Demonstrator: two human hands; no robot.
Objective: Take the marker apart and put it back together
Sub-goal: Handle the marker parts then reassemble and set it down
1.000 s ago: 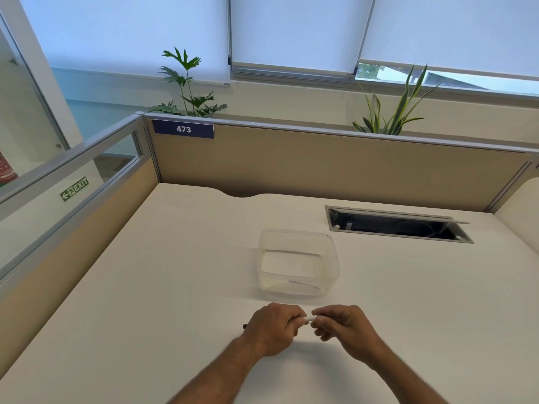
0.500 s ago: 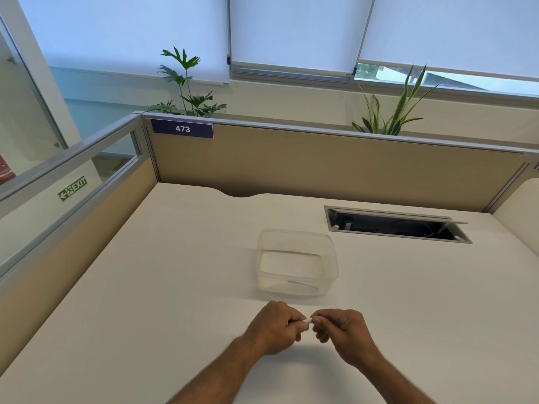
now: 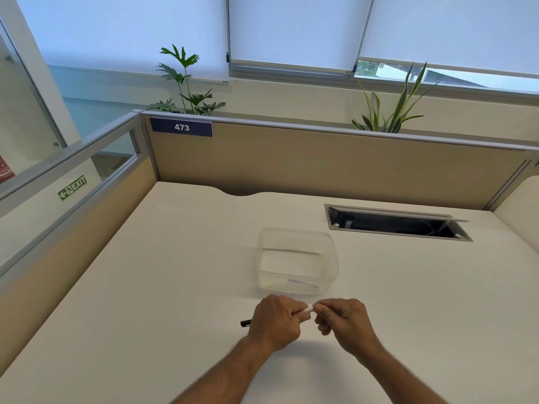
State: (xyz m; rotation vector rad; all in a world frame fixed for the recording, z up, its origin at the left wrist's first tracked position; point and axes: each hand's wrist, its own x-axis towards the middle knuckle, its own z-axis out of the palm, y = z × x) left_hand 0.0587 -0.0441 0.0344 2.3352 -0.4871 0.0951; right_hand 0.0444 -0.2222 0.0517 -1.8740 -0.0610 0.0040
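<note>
White desk (partitioned cubicle) below blinds and plants.

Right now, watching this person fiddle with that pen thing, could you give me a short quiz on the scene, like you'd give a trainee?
1. True or false: both hands hold the marker.
2. Which end of it sticks out past the left hand? A) dark end B) white end C) neither
3. What stands on the desk just beyond the hands?

Key
1. True: the left hand grips the barrel and the right hand pinches the white end.
2. A
3. A clear plastic container, standing apart from the hands.
</note>
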